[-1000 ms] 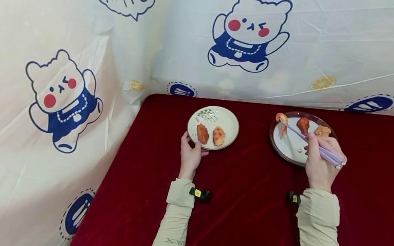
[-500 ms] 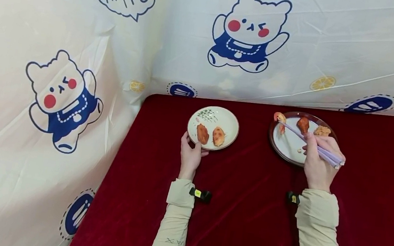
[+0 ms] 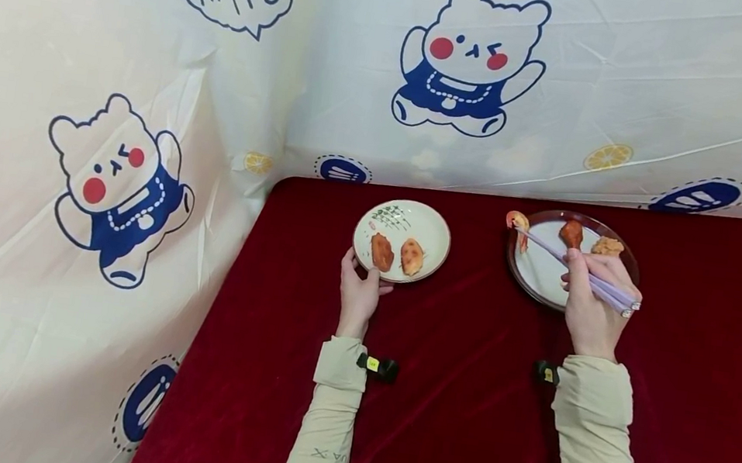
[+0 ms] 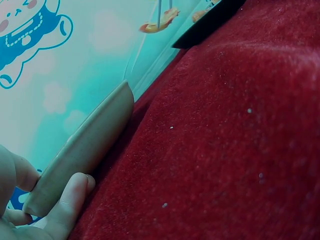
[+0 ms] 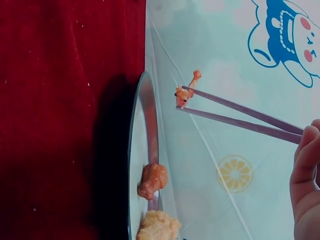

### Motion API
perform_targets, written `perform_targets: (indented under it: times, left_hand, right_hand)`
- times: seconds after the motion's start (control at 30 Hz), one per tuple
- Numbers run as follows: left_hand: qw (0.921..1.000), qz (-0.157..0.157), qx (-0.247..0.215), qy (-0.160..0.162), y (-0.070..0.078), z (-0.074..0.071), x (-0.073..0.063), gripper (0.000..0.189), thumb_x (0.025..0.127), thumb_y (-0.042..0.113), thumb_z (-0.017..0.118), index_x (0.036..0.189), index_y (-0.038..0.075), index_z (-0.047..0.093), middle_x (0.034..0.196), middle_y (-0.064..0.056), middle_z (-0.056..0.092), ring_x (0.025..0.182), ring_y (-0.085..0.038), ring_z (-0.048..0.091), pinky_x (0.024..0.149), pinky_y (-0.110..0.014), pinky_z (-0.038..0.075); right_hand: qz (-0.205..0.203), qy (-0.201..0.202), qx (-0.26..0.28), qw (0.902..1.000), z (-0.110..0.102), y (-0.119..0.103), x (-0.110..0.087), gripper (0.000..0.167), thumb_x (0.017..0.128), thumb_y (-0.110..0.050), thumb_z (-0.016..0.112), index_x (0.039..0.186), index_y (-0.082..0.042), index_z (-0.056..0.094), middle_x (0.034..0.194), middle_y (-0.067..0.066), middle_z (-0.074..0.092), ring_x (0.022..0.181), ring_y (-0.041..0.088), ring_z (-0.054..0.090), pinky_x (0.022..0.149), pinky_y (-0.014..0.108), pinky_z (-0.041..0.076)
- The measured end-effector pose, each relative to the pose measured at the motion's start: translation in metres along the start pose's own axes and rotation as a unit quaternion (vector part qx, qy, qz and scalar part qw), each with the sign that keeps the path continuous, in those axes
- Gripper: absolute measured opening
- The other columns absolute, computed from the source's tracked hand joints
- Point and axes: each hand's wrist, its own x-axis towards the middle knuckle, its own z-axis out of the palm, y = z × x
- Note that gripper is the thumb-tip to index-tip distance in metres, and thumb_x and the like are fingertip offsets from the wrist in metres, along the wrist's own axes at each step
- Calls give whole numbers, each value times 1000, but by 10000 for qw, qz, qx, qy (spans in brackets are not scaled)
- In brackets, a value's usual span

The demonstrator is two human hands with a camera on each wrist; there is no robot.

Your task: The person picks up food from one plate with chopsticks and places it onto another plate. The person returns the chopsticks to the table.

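Observation:
My right hand (image 3: 595,304) holds a pair of lilac chopsticks (image 5: 240,121), whose tips pinch an orange shrimp (image 5: 183,95). In the right wrist view the shrimp hangs in the air above the dark-rimmed plate (image 3: 533,285). On that plate lie a reddish-brown drumstick (image 3: 572,234) and a pale fried piece of food (image 3: 607,246). My left hand (image 3: 358,296) grips the near rim of a small white plate (image 3: 438,229), thumb on top and fingers beneath. Two browned, wing-like pieces (image 3: 381,252) sit on the small plate.
Both plates are at the far side of a table with a dark red velvet cloth (image 3: 454,399). Behind and to the left hangs a white printed curtain (image 3: 340,40) with cartoon bears. A stretch of red cloth separates the two plates.
My right hand has moved left with the chopsticks, taking the shrimp from over the dark-rimmed plate's left part to its left rim. My left hand and the small plate have stayed put.

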Motion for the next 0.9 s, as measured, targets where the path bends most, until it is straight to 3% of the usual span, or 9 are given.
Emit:
perform_targets:
  times: [0.9]
  left_hand:
    - [10000,-21,-25,80,-1,1,0,67,95,8,47,154,18,17,152,-13,28,69,-17,66,66,-30,62]
  right_hand:
    - [-172,-190,-38,9997,8,-7,-6,25,88,-12,70,82,12,74,71,-15,61,56,-3,58,51,7,48]
